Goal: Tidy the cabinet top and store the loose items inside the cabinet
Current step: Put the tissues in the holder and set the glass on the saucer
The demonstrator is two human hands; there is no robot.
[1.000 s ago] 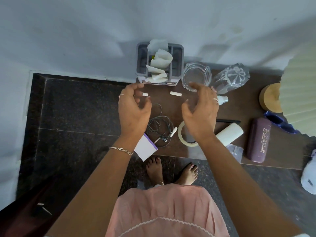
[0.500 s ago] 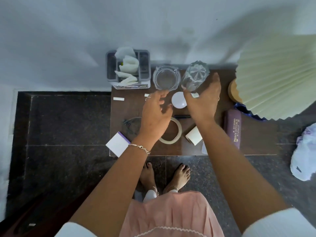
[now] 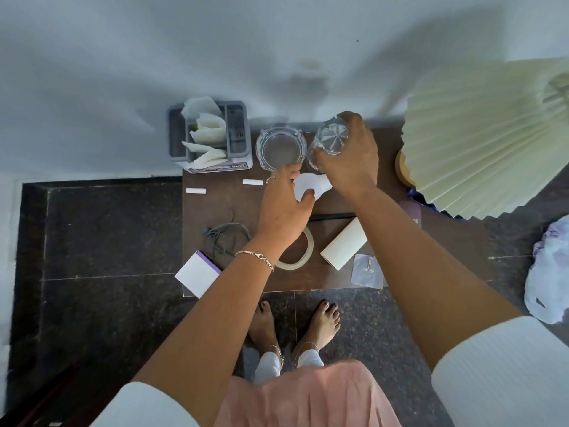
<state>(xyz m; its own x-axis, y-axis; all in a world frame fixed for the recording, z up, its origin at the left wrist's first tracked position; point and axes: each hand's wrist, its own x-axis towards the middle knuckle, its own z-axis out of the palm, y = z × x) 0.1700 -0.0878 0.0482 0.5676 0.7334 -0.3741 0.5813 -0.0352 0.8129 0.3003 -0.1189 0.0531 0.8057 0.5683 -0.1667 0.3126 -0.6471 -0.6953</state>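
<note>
Broadly, looks down on a brown tabletop set against the wall, crowded with loose items beside a pleated lamp shade at the right. Shows a round glass dish at the back edge and, just beside it, the cut-glass tumbler, tipped so its starred base faces the camera. Wraps the right hand round the tumbler's wall, fingers curled over the far side. Probably heavy for its size, rigid, breakable and slick on the facets. Best taken round the body with a full wrap, never by the rim, and kept from knocking the dish. Nearer the front, a stiff white roll and a tape ring, both likely light and easy to lift. Reaches with the left hand to a flat white piece in front of the dish, thumb laid on its near edge and fingers at its left side. Cannot tell whether that pinch has closed. Seems thin and light, so likely needs an edge raised first. Lastly, two small white sticks to the left, probably brittle, best pinched gently.
</note>
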